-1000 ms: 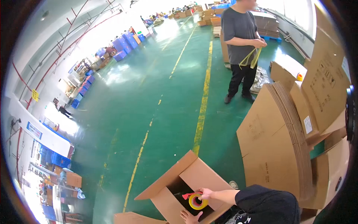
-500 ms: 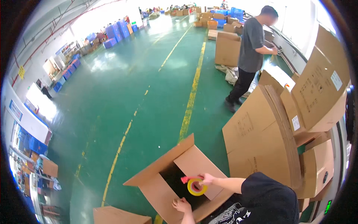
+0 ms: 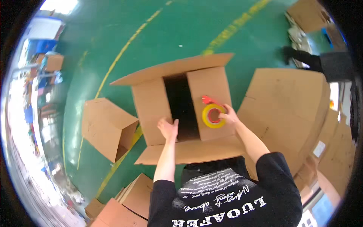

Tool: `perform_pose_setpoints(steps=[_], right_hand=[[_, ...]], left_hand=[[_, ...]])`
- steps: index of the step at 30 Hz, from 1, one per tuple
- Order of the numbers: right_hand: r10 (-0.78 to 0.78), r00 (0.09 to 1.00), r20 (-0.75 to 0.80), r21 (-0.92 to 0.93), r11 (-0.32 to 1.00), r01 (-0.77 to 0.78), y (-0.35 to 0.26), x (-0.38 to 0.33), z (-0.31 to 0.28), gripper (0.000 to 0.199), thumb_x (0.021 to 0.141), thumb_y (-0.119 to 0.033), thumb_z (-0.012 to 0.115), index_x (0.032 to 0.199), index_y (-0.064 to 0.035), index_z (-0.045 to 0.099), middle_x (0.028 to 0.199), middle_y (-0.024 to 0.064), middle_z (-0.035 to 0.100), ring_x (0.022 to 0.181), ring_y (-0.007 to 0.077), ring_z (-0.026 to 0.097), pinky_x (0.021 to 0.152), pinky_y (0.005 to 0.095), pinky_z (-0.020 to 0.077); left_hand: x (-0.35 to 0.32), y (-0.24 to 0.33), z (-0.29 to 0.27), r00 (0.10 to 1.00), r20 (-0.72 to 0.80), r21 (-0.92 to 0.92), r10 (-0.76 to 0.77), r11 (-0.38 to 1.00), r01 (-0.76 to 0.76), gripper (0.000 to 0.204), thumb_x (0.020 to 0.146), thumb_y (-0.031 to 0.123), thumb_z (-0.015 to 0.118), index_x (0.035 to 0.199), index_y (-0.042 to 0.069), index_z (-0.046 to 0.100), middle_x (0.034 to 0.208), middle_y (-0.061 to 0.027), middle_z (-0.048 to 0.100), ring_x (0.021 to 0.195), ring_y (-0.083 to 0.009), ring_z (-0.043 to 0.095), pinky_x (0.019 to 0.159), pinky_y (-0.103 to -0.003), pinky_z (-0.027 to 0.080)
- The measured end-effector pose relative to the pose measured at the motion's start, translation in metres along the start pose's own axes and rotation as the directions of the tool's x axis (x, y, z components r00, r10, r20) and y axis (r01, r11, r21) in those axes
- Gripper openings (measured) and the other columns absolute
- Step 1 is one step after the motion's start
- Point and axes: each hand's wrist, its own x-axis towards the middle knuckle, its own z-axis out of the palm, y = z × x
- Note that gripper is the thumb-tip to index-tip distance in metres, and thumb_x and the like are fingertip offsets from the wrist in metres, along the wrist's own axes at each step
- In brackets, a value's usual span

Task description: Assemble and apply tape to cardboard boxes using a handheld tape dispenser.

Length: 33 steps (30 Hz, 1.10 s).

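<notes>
In the head view, I saw the left hand point(image 3: 168, 128) resting flat, fingers spread, on the left flap of the cardboard box point(image 3: 151, 109) on the green floor point(image 3: 124, 30). The right hand point(image 3: 229, 116) was closed on a yellow tape roll point(image 3: 213, 115) (with a red dispenser part) over the right flap.

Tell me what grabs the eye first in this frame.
The large brown cardboard box at centre, its two inner flaps not yet meeting over a dark gap. The right hand holds a yellow roll of tape in a red dispenser on the right flap, and the left hand presses the left flap's edge. All around lies the green painted floor with its yellow lines, and stacked flat cardboard sheets to the right.
</notes>
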Motion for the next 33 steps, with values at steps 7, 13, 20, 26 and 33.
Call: perform_pose_setpoints(steps=[7, 13, 20, 26, 33], right_hand=[[0.059, 0.997, -0.050, -0.044, 0.997, -0.061, -0.007, 0.000, 0.025, 0.047, 0.065, -0.017, 0.070, 0.106, 0.0010, 0.056, 0.087, 0.0099, 0.062, 0.080, 0.0191, 0.060, 0.076, 0.0331, 0.0487], [-0.083, 0.982, -0.170, -0.120, 0.991, 0.063, -0.011, -0.009, 0.012, 0.042, 0.067, -0.018, 0.071, 0.102, -0.0010, 0.054, 0.087, 0.0106, 0.060, 0.083, 0.0215, 0.057, 0.077, 0.0340, 0.0478], [0.023, 0.990, -0.137, -0.125, 0.991, -0.040, -0.035, -0.016, 0.029, 0.040, 0.068, -0.015, 0.070, 0.102, -0.0008, 0.055, 0.079, 0.0062, 0.058, 0.071, 0.0152, 0.055, 0.064, 0.0309, 0.0472], [-0.183, 0.978, 0.100, -0.229, 0.952, 0.201, -0.158, -0.018, 0.025, 0.050, 0.061, -0.018, 0.069, 0.106, 0.0002, 0.057, 0.091, 0.0148, 0.061, 0.088, 0.0250, 0.059, 0.081, 0.0352, 0.0477], [-0.508, 0.848, 0.150, -0.025, 0.856, 0.517, -0.316, 0.105, 0.062, 0.035, 0.070, -0.004, 0.064, 0.104, -0.0040, 0.057, 0.089, 0.0026, 0.059, 0.081, 0.0125, 0.056, 0.074, 0.0289, 0.0478]], left_hand=[[-0.019, 0.048, 0.016, 0.928, 0.285, 0.285, -0.241, 0.945, 0.158, 0.138, 0.058, 0.071, 0.074, 0.149, -0.004, 0.001, 0.155, -0.0274, -0.002, 0.145, -0.0406, -0.004, 0.112, -0.061, 0.011], [-0.027, 0.075, 0.021, 0.948, 0.248, 0.327, -0.198, 0.939, 0.110, 0.139, 0.058, 0.072, 0.073, 0.148, -0.007, 0.002, 0.154, -0.0300, 0.003, 0.144, -0.0425, -0.001, 0.112, -0.061, 0.013], [-0.035, 0.066, 0.027, 0.935, 0.246, 0.351, -0.255, 0.923, 0.160, 0.142, 0.056, 0.074, 0.073, 0.147, -0.008, 0.001, 0.155, -0.0287, 0.000, 0.145, -0.0422, -0.003, 0.112, -0.061, 0.015], [-0.030, 0.076, 0.016, 0.911, 0.292, 0.327, -0.290, 0.926, 0.190, 0.144, 0.055, 0.072, 0.076, 0.147, -0.008, 0.000, 0.155, -0.0270, -0.002, 0.145, -0.0391, -0.003, 0.111, -0.060, 0.019], [-0.031, 0.075, 0.025, 0.900, 0.319, 0.276, -0.298, 0.937, 0.213, 0.150, 0.050, 0.072, 0.079, 0.146, -0.009, -0.004, 0.155, -0.0275, -0.006, 0.145, -0.0393, -0.006, 0.111, -0.060, 0.020]])
